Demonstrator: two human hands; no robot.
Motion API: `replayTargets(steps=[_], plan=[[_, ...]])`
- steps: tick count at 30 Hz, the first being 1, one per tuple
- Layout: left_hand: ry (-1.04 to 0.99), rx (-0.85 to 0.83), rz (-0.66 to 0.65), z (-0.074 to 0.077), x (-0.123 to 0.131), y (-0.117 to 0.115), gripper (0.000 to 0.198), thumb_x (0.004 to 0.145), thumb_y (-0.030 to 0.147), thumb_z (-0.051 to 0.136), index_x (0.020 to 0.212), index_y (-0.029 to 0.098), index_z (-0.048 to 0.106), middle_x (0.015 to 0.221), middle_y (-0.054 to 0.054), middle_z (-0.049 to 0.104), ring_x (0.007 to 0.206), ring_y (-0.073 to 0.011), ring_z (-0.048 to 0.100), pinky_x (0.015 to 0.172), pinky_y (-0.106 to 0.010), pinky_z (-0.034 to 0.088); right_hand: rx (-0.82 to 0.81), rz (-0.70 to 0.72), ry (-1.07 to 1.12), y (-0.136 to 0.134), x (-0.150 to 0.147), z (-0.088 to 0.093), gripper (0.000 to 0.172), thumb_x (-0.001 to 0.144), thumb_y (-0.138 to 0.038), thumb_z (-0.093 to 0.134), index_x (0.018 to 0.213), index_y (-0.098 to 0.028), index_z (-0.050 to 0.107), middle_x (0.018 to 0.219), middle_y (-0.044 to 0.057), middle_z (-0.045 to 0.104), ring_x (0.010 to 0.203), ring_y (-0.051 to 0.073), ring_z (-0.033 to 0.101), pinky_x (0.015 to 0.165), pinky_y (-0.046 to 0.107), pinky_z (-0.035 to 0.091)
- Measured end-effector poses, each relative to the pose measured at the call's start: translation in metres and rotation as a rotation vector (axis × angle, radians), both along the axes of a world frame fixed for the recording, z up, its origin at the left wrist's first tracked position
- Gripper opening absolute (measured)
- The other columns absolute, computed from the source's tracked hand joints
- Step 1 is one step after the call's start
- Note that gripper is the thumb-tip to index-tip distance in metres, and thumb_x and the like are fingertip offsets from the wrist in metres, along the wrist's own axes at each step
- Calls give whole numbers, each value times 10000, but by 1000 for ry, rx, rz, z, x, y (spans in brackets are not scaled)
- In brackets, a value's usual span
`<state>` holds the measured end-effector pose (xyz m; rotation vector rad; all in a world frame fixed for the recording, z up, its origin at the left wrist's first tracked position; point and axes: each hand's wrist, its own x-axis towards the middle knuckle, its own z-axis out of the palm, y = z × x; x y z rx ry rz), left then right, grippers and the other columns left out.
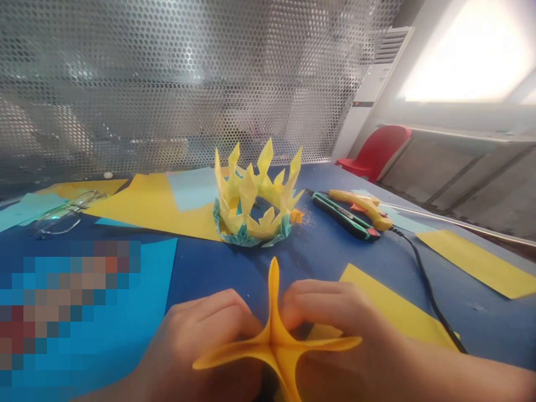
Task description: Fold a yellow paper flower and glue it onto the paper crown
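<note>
Close to the camera, a folded orange-yellow paper piece (274, 339) with petal-like points opens out in a star shape. My left hand (205, 329) grips it from the left, fingers curled. From the right, my right hand (330, 312) closes on it as well; both sets of fingertips are partly hidden behind the paper. Beyond my hands, a folded paper crown (248, 192) stands upright on the blue table, with tall pale-yellow spikes and a teal base. A small orange folded paper piece (297, 216) lies at its right side.
Right of the crown lie a green-black utility knife (345, 215) and a yellow corded glue gun (368, 209). Yellow sheets (477, 259), a blue sheet (146, 312) and glasses (62, 215) lie around. Pixelation covers the left front. A perforated metal panel (167, 84) stands behind.
</note>
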<state>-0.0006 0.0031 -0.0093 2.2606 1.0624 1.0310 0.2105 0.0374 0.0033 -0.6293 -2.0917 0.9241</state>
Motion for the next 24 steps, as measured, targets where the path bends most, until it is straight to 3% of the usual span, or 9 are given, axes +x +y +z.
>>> replayTargets(steps=[4, 13, 17, 21, 24], plan=[[111, 44, 27, 1, 2, 1, 178, 780, 59, 546, 703, 219, 548, 636, 70, 590, 510, -69, 570, 469, -140, 427, -67, -63, -39, -5, -5, 9, 172, 706, -97, 576, 616, -212, 485, 569, -38, 552, 472, 73, 474, 461, 146, 425], [232, 10, 63, -1, 5, 4, 164, 825, 103, 503, 719, 229, 514, 660, 48, 606, 494, -99, 578, 442, -171, 442, -152, -178, -80, -10, -15, 8, 232, 621, -81, 565, 565, -212, 382, 483, -87, 361, 454, 64, 281, 406, 171, 304], [115, -57, 30, 3, 5, 4, 122, 853, 164, 541, 755, 229, 571, 679, 30, 617, 509, -118, 607, 463, -186, 489, -273, -149, -129, -10, -15, 4, 224, 663, -122, 606, 556, -208, 429, 506, -59, 446, 489, 82, 362, 417, 177, 347], [-93, -35, -44, 7, 6, 4, 94, 882, 160, 587, 855, 236, 634, 828, -1, 699, 707, -146, 691, 652, -200, 576, -305, -116, -132, -11, -14, 2, 226, 691, -160, 611, 579, -213, 421, 554, -31, 530, 518, 101, 444, 455, 188, 406], [-218, -31, -55, 7, 7, 3, 126, 873, 137, 645, 922, 253, 653, 888, 14, 732, 772, -124, 712, 728, -165, 576, -282, -128, -117, -13, -13, 1, 215, 689, -150, 607, 620, -214, 414, 585, -35, 521, 529, 96, 427, 464, 183, 409]])
